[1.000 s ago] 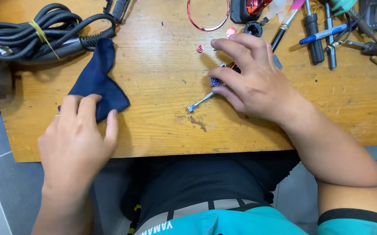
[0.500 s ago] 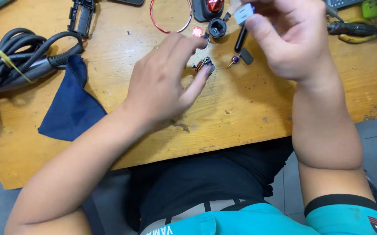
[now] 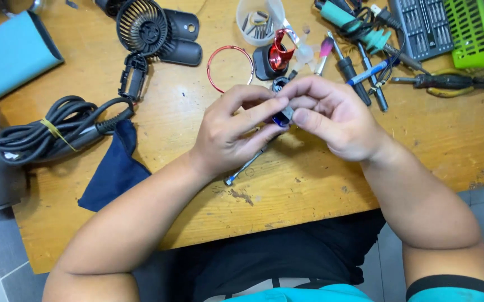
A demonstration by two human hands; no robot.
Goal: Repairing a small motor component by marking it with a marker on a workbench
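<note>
My left hand (image 3: 233, 131) and my right hand (image 3: 331, 114) meet above the middle of the wooden table (image 3: 158, 218). Together their fingertips pinch a small dark part with a blue side (image 3: 283, 117). Below the left hand lies a thin screwdriver with a metal shaft (image 3: 242, 169) on the table; whether the hand touches it I cannot tell. A small black round part (image 3: 279, 84) sits just behind the fingers.
A dark blue cloth (image 3: 113, 168) and a coiled black cable (image 3: 52, 131) lie left. Behind are a black fan grille (image 3: 141, 25), a red wire ring (image 3: 229, 68), a red-and-black part (image 3: 273, 56), a clear cup of bits (image 3: 256, 22), screwdrivers (image 3: 359, 75), pliers (image 3: 449, 84) and a green basket (image 3: 474, 33).
My left hand left the blue cloth and came up to the centre. My right hand came down from the tools and both hands now pinch the small part together.
</note>
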